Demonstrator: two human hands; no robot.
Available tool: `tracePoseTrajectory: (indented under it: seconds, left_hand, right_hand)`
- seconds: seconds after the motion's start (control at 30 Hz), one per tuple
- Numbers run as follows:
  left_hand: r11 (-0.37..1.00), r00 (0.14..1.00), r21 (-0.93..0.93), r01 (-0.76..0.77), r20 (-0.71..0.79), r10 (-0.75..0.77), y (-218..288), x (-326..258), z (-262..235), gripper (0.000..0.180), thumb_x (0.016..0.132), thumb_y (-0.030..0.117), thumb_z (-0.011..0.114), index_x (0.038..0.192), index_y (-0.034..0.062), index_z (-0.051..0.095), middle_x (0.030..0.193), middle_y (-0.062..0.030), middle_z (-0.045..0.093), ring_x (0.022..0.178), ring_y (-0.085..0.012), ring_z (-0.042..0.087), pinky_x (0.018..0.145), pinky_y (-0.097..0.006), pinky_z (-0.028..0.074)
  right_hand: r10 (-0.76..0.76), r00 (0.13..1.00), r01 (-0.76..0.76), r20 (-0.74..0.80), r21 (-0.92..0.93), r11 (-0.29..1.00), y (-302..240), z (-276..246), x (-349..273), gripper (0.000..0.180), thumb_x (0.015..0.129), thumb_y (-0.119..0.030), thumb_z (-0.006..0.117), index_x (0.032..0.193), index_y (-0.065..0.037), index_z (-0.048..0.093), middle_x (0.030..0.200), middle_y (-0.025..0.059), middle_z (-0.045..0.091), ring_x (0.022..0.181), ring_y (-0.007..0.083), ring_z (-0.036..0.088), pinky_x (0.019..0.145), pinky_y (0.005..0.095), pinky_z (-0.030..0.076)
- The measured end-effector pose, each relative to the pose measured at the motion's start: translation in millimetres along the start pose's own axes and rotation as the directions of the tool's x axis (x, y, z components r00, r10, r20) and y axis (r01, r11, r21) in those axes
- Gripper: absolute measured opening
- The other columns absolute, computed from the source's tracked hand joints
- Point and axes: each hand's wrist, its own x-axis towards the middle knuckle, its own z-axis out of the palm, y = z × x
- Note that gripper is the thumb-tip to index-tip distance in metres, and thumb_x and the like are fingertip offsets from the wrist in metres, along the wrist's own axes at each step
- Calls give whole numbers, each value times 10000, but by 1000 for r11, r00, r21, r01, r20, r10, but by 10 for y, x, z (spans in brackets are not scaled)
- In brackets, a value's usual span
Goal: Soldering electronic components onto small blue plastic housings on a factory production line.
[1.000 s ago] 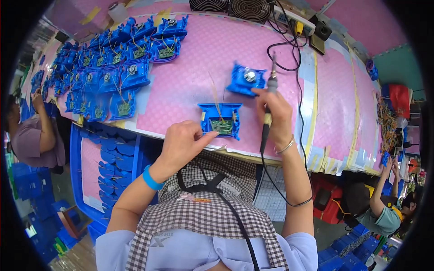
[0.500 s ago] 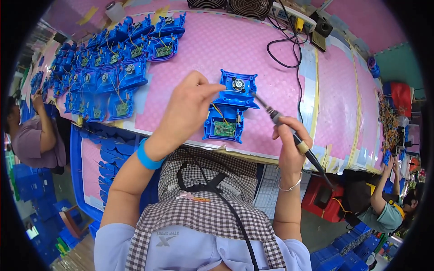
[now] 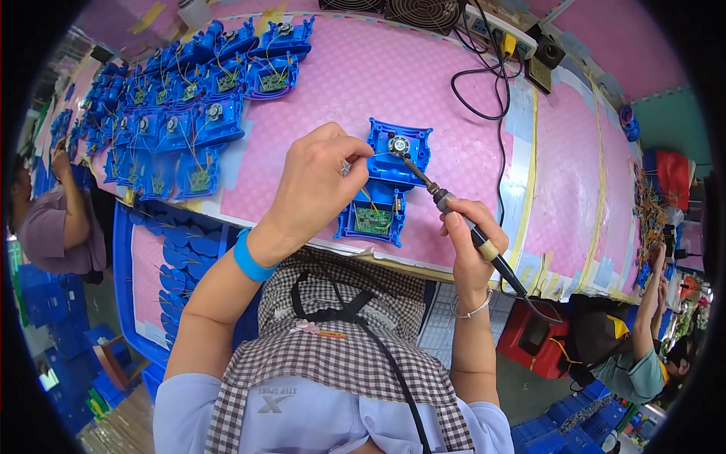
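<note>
Although bordered with worn tape along its near edge, worktable (image 3: pixel 333 83) otherwise surfaced in pink sheeting. Rows of blue shells (image 3: pixel 227 130), wired, ranked on its left side. Blue tray (image 3: pixel 123 280), left, below table level, with flat blue pieces (image 3: pixel 181 265) inside. Soldering iron (image 3: pixel 488 248), one, dark with pale band: long axis diagonal, lower right to upper left; tip directed away from wearer and leftward, at near right edge of speaker (image 3: pixel 398 145); contact too fine to tell. Shells in hand-work, two, mid-table by the front edge, set in line, joint long axis running away from wearer: upper shell (image 3: pixel 418 144), farther, hollow side up, with round speaker; lower shell (image 3: pixel 349 221), nearer, hollow side up. Left hand (image 3: pixel 314 170): beside upper shell, thumb and forefinger pinched on thin pale strand, directed right toward speaker. Right hand (image 3: pixel 476 238): fingers wrapped narrowly around soldering iron, pen fashion. Circuit board (image 3: pixel 372 220), green, seated in lower shell. Wires (image 3: pixel 368 198), yellowish, rising from same. Thin pale strand (image 3: pixel 383 154), smallest item.
</note>
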Motion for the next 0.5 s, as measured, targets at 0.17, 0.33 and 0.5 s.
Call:
tracePoseTrajectory:
  seconds: [0.17, 0.33, 0.5]
  left_hand:
    - [1000, 1000, 2, -5, 16, 5, 5, 2, 6, 96, 751, 12, 691, 839, 14, 729, 704, -57, 601, 492, -89, 494, 452, -260, 364]
    - [1000, 1000, 0, 11, 23, -11, 8, 5, -8, 99, 748, 12, 689, 839, 10, 727, 707, -57, 602, 497, -92, 497, 459, -259, 373]
    - [1000, 999, 12, 13, 30, -13, 10, 14, 8, 96, 745, 10, 686, 834, 12, 724, 711, -59, 604, 498, -95, 502, 463, -260, 379]
  right_hand:
    - [-49, 999, 50, 18, -56, 997, -29, -14, -23, 159, 832, 27, 626, 979, 47, 682, 829, 98, 642, 673, 129, 594, 614, 234, 454]
    - [-123, 992, 125, 32, -83, 989, -47, -13, -8, 151, 817, 31, 637, 959, 37, 685, 837, 102, 652, 677, 129, 594, 619, 237, 454]
    - [-64, 998, 66, 21, -89, 994, -37, 4, 17, 146, 798, 31, 653, 939, 24, 690, 844, 99, 657, 702, 140, 597, 645, 251, 455]
